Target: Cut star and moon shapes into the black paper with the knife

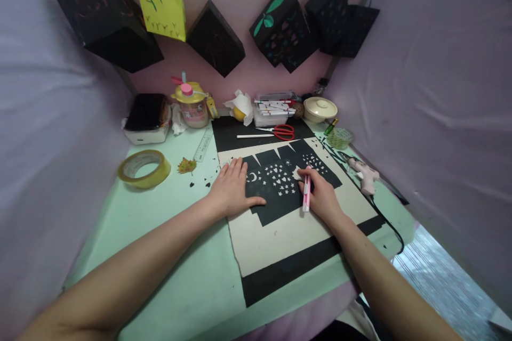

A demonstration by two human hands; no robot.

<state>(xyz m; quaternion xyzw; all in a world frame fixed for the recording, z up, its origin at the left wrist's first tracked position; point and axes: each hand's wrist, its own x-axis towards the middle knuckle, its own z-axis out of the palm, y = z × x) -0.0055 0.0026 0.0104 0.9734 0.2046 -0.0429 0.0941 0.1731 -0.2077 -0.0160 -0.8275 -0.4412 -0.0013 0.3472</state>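
Note:
Black paper (272, 210) with cut-out stars, hearts, a crescent moon and small triangles lies on a pale board (280, 240). My left hand (232, 189) rests flat on the paper's left side, fingers stretched and thumb apart. In my right hand (322, 194) is a pink craft knife (306, 192), held like a pen. Its tip end is by a jagged light cut-out in the paper, partly hidden by my fingers. Under the board, a larger black sheet (272, 282) shows at the front and back.
Behind the board lie red-handled scissors (283, 132) and a white pen (255, 136). A tape roll (144, 169), a leaf (186, 165) and a ruler (203, 145) are on the left. To the right sits a glue gun (366, 176) with its cord. Black paper boxes (216, 37) hang above.

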